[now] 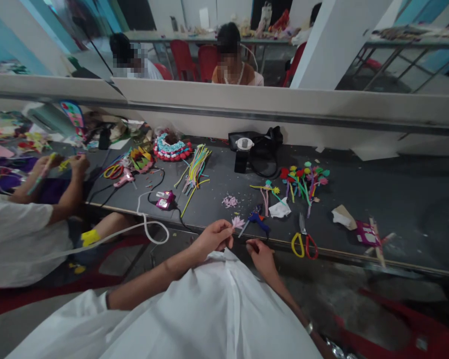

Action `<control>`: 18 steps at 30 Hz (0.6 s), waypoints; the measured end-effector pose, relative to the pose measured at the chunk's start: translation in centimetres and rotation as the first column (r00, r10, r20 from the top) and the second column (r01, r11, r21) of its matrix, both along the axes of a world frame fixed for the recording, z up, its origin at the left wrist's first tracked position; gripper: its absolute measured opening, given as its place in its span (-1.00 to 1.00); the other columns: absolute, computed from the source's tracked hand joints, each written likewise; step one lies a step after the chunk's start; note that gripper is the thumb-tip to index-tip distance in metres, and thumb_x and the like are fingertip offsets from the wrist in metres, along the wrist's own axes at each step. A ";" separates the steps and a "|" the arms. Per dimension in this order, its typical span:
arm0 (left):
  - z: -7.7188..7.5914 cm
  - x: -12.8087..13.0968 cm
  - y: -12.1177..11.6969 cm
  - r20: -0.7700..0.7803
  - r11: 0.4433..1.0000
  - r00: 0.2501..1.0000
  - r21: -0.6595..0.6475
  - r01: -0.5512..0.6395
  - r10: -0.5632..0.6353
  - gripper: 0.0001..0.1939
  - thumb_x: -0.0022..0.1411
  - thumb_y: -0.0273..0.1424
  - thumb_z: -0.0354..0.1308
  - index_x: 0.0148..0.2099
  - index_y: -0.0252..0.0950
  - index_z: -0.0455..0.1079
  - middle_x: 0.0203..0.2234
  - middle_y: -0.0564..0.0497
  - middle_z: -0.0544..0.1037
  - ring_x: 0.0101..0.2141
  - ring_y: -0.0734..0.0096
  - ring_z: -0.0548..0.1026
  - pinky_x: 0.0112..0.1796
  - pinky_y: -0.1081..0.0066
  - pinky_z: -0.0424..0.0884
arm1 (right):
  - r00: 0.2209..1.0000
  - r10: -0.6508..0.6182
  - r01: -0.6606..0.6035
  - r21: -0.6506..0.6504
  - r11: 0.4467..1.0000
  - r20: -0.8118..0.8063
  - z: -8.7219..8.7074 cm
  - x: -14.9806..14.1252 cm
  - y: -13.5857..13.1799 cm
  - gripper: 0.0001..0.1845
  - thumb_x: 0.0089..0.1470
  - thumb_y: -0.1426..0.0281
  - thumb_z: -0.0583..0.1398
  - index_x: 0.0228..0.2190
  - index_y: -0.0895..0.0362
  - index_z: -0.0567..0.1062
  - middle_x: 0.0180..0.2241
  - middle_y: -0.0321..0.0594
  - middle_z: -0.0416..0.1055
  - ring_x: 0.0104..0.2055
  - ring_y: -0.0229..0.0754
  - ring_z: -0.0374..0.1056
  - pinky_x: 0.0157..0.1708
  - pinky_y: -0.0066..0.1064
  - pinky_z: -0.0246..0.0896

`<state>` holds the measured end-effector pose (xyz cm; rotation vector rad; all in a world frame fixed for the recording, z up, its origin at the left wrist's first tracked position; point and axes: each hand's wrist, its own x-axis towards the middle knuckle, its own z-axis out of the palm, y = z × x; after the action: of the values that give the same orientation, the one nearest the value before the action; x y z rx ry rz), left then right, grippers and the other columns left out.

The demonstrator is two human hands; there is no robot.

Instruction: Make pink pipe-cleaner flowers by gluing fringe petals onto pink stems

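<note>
My left hand (pixel 217 235) is closed in a pinch on a small pale pink flower (pixel 238 222), its petals spreading past my fingertips near the table edge. My right hand (pixel 262 255) hovers just off that edge, fingers loosely bent and apart, with nothing visible in them. A blue glue gun (pixel 259 220) lies on the table just beyond my right hand. Behind the flower is a small heap of cut pink pieces (pixel 230 201). Scissors (pixel 303 240) with one yellow and one red handle lie to the right, handles jutting over the edge.
Fuzzy craft stems (pixel 197 169) lie in a bundle, with colourful flowers (pixel 305 179) farther right. A purple box (pixel 166 200) with a cable, a black strapped bag (pixel 258 144) and crumpled white paper (pixel 280 208) are on the table (pixel 404 199). A co-worker's hands (pixel 78 164) are at left.
</note>
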<state>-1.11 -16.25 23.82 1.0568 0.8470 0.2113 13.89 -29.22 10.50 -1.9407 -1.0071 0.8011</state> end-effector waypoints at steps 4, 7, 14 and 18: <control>0.0 0.5 -0.1 -0.025 0.996 0.996 -0.020 -0.086 0.085 -0.71 0.16 -0.20 0.17 -0.36 -0.29 0.20 -0.63 0.13 0.40 -0.70 0.68 0.10 -0.65 0.56 -0.09 | 0.994 0.026 -0.013 -0.116 0.993 0.108 -3.6 2.3 0.3 -0.73 0.02 0.29 0.12 -0.28 0.13 0.53 -0.42 -0.20 0.51 -0.36 -0.10 0.43 -0.30 -0.29 0.31; -0.3 0.7 -0.4 -0.040 0.990 0.989 -0.020 -0.142 0.141 -0.71 0.15 -0.19 0.18 -0.35 -0.30 0.22 -0.59 0.12 0.42 -0.68 0.69 0.15 -0.64 0.57 -0.06 | 0.968 -0.013 0.059 -0.176 0.983 0.251 -5.3 4.7 1.5 -0.58 0.05 0.32 0.09 -0.07 0.22 0.45 -0.25 -0.03 0.47 -0.16 0.00 0.38 -0.11 -0.18 0.23; -1.0 0.6 0.3 -0.057 0.991 0.992 -0.070 -0.114 0.110 -0.67 0.10 -0.16 0.23 -0.33 -0.31 0.28 -0.56 0.12 0.39 -0.68 0.70 0.13 -0.65 0.56 -0.09 | 0.921 -0.004 0.108 -0.245 0.963 0.391 -7.8 6.7 5.2 -0.46 -0.02 0.40 0.17 0.05 0.21 0.35 0.00 0.16 0.33 0.09 0.17 0.15 0.05 -0.06 0.01; -1.4 0.2 1.4 -0.035 0.989 0.996 -0.122 -0.088 0.084 -0.66 0.08 -0.15 0.24 -0.32 -0.32 0.30 -0.60 0.14 0.37 -0.71 0.71 0.05 -0.66 0.54 -0.14 | 0.935 -0.019 0.110 -0.239 0.965 0.354 -8.8 6.5 6.1 -0.48 0.00 0.45 0.11 0.05 0.25 0.33 -0.01 0.17 0.34 0.07 0.13 0.18 0.04 -0.11 0.03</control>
<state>-0.94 -14.90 22.46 0.9104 0.9222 0.2132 20.40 -23.09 1.69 -2.3869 -1.0786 0.5800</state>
